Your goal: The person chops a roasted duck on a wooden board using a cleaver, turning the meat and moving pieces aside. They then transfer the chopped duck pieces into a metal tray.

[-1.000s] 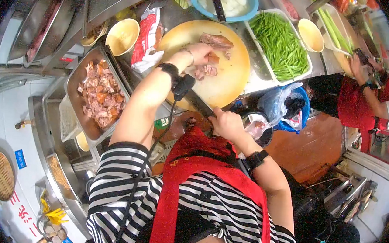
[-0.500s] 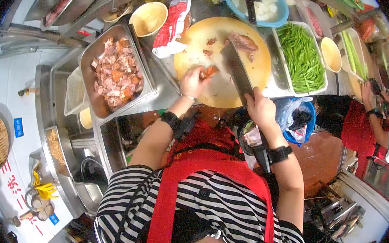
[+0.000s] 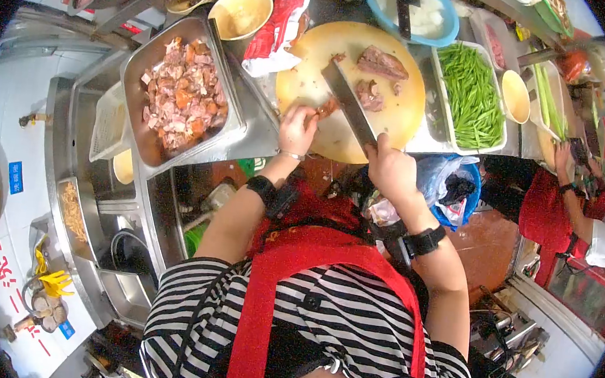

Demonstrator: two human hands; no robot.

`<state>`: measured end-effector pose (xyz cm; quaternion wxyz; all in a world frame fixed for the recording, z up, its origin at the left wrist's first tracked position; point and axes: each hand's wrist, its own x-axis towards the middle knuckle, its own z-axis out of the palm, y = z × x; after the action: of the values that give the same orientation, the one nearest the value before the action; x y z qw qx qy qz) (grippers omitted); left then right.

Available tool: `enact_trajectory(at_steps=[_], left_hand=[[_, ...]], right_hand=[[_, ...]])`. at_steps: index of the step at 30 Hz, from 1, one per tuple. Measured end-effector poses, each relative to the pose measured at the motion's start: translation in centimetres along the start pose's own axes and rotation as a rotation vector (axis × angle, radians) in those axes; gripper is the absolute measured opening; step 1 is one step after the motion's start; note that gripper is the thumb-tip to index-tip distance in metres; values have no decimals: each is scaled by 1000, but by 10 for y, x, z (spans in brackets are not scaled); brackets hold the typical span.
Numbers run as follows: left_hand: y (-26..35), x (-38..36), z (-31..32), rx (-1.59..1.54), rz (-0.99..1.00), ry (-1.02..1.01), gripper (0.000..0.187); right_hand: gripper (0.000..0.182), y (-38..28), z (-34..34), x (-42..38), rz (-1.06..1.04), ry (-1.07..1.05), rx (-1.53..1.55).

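Note:
My left hand (image 3: pixel 298 130) is at the lower left edge of the round yellow cutting board (image 3: pixel 404 118), its fingers closed on a small reddish-brown piece of meat (image 3: pixel 327 107). My right hand (image 3: pixel 390 167) grips the handle of a wide cleaver (image 3: pixel 349 106) at the board's lower edge. The blade slants up and left across the board, just right of the held piece. Beyond the blade lie a larger chunk of meat (image 3: pixel 383 63) and a smaller one (image 3: pixel 369 95). A metal tray of chopped meat (image 3: pixel 184 97) stands left of the board.
Right of the board is a tray of cut green vegetables (image 3: pixel 470 96); behind it, a blue basin (image 3: pixel 434 28). A red and white bag (image 3: pixel 277 33) and a bowl (image 3: pixel 241 14) stand back left. A blue-rimmed bin (image 3: pixel 462 193) is below the counter. Another person's hands (image 3: pixel 566 160) work far right.
The cleaver has shifted left, nearer my left hand, and my right hand moved with it. The smaller chunk beyond the blade now shows. The whole view has shifted slightly.

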<state>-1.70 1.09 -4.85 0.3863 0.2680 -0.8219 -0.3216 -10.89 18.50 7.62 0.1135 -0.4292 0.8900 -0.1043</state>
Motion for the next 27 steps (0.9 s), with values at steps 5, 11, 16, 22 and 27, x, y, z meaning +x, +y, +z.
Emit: enact_trajectory(at_steps=[5, 11, 16, 22, 27], left_hand=[[-7, 1, 11, 226, 27, -104, 12], [5, 28, 11, 270, 54, -291, 60], [-1, 68, 42, 441, 210, -591, 103], [14, 86, 88, 116, 123, -706, 84], [43, 44, 102, -31, 134, -283, 48]], right_hand=[[24, 2, 45, 22, -71, -33, -199], [27, 36, 11, -17, 178, 141, 224], [20, 92, 36, -47, 686, -14, 1245], [19, 65, 57, -24, 633, 158, 1268], [21, 50, 81, -4, 445, -33, 1280]])
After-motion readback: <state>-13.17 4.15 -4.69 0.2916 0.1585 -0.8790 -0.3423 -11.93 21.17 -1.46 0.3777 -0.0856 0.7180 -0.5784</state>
